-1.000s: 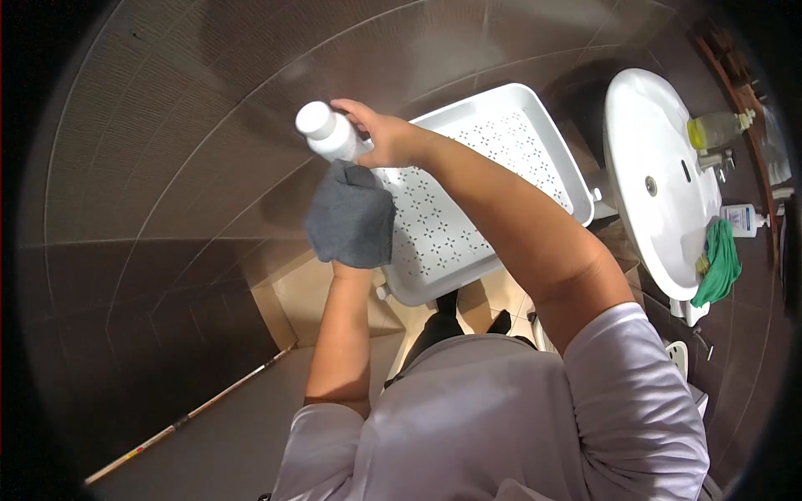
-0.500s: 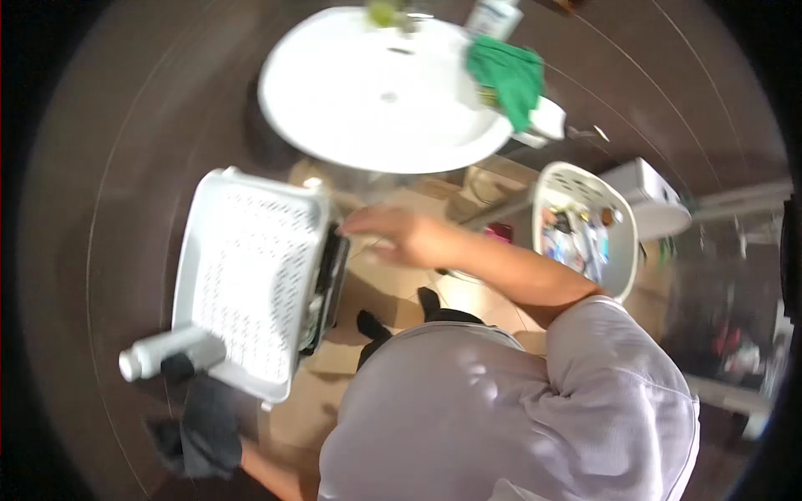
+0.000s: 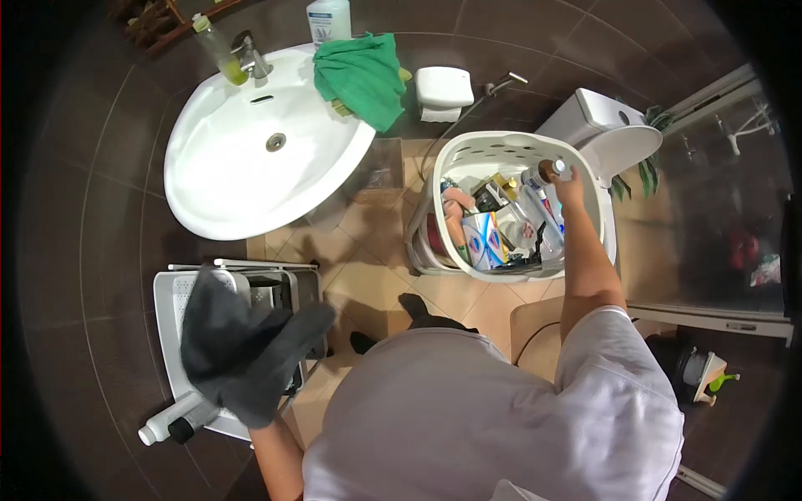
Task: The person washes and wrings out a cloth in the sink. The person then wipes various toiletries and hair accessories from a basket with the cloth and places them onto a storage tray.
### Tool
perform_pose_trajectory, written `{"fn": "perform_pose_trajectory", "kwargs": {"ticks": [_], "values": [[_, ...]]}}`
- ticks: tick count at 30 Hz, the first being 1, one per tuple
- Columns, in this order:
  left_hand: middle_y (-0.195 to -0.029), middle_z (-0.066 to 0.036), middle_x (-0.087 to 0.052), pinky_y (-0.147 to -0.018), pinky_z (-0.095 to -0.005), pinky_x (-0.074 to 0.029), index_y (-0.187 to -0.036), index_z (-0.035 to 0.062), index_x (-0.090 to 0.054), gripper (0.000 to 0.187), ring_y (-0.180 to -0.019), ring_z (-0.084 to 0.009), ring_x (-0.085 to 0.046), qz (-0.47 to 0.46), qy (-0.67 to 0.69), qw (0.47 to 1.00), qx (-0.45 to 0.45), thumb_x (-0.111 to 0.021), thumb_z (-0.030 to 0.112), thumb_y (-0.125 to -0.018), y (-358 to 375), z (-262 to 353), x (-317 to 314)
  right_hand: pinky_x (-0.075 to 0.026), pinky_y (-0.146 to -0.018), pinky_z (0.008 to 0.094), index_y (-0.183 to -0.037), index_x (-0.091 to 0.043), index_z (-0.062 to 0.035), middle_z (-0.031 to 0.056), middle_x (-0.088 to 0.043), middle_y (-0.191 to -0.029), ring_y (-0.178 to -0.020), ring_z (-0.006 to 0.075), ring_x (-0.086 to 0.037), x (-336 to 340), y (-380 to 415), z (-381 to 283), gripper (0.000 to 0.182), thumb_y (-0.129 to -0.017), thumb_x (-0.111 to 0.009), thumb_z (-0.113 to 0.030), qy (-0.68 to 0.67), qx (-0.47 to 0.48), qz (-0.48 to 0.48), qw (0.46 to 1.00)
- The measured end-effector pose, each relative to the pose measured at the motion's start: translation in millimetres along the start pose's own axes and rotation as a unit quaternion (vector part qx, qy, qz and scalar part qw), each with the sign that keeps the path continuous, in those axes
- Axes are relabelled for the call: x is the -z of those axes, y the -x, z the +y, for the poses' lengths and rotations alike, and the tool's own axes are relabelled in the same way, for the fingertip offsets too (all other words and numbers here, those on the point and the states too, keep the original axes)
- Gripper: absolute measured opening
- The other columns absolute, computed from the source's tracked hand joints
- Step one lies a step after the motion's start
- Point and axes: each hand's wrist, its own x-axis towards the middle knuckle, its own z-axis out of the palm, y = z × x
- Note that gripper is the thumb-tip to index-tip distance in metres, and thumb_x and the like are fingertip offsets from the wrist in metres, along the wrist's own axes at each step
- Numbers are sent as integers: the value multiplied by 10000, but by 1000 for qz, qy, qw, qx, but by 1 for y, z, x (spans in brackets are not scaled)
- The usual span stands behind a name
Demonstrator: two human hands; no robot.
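A dark grey cloth [image 3: 234, 351] hangs over the upper tray of the white cart [image 3: 167, 326]. My left hand is hidden under it, with only the wrist showing, and the cloth is carried on that hand. Two bottles, a white bottle [image 3: 165, 419] and a grey bottle with a black cap [image 3: 194, 417], lie at the tray's near corner. My right hand [image 3: 570, 188] reaches into the white laundry basket [image 3: 451, 154], its fingers closed around the top of a bottle [image 3: 535, 176] with brown and white parts. Boxes, tubes and several bottles fill the basket around it.
The white sink [image 3: 225, 184] stands at the left, with a soap bottle [image 3: 220, 54], a white lotion bottle [image 3: 329, 21] and a green cloth [image 3: 363, 79] on its rim. Behind the basket is a toilet [image 3: 593, 117]; a glass shower screen [image 3: 693, 217] stands at the right.
My right hand has moved from the cart to the basket on the right. My left hand has brought the grey cloth up over the cart's tray. The view has turned to the right.
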Motion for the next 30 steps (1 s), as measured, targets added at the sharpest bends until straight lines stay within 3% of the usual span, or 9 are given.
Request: {"fn": "perform_pose_trajectory", "kwargs": {"ticks": [6, 10, 16, 18, 20, 22, 23, 25, 30], "values": [[-985, -136, -586, -789, -307, -428, -1015, -4, -552, 428, -891, -239, -566, -97, 22, 995, 29, -664, 39, -604, -8, 12, -75, -364, -945, 348, -1232, -366, -13, 173, -485, -1192, -1106, 281, -479, -54, -6, 21, 763, -594, -757, -161, -168, 12, -52, 984], [-1109, -119, -512, -923, -312, -349, -1180, -20, -439, 671, -1032, -228, -477, -142, -131, 979, -69, -739, 83, -589, -3, -24, -66, -373, -931, 349, -1242, -319, -19, 161, -495, -1157, -1076, 278, -493, -67, -3, 28, 827, -565, -776, -150, -216, -16, 10, 976], [-1116, -119, -508, -926, -315, -347, -1184, -19, -434, 676, -1038, -229, -474, -151, -110, 981, -45, -741, 88, -591, 0, -25, -67, -398, -888, 337, -1219, -305, 17, 200, -477, -1159, -1056, 286, -498, -47, 11, 27, 801, -576, -760, -134, -245, 24, 23, 969], [-1119, -119, -507, -927, -316, -346, -1186, -19, -433, 678, -1040, -229, -473, -156, -108, 981, -37, -741, 89, -592, 2, -26, -65, -422, -834, 324, -1221, -293, 30, 207, -490, -1111, -983, 271, -526, -34, 16, 33, 788, -583, -737, -102, -106, -21, 29, 994], [-1121, -119, -506, -928, -317, -346, -1187, -18, -431, 679, -1042, -230, -472, -157, -106, 981, -33, -741, 90, -593, 4, -26, -63, -438, -778, 350, -1180, -415, -6, 155, -515, -1052, -888, 278, -537, -33, 25, 53, 637, -618, -694, -114, -94, 17, 37, 995], [-1124, -119, -504, -929, -318, -345, -1189, -18, -429, 681, -1044, -230, -471, -157, -106, 981, -30, -742, 92, -593, 5, -26, -61, -439, -752, 364, -1055, -571, -104, 84, -525, -978, -868, 281, -523, -35, 33, 60, 410, -658, -669, -138, 16, 154, -256, 954], [-1125, -119, -504, -929, -319, -345, -1189, -18, -429, 682, -1045, -231, -471, -158, -106, 981, -29, -742, 93, -594, 7, -26, -60, -439, -752, 364, -1055, -571, -104, 84, -525, -978, -868, 281, -523, -37, 36, 60, 410, -658, -669, -138, 16, 154, -257, 954], [-1127, -119, -502, -930, -320, -344, -1191, -18, -427, 684, -1047, -231, -470, -161, -109, 981, -25, -742, 94, -595, 10, -26, -60, -426, -781, 371, -949, -640, -197, 37, -530, -979, -931, 260, -511, -34, 50, 43, 269, -682, -656, -166, 227, 367, -197, 880], [-1134, -119, -499, -933, -322, -343, -1194, -17, -423, 688, -1052, -232, -467, -172, -107, 979, -19, -744, 98, -596, 16, -27, -60, -392, -852, 377, -960, -628, -211, 42, -534, -1007, -985, 228, -501, -15, 49, 11, 294, -670, -659, -176, 329, 350, -204, 853]]}}
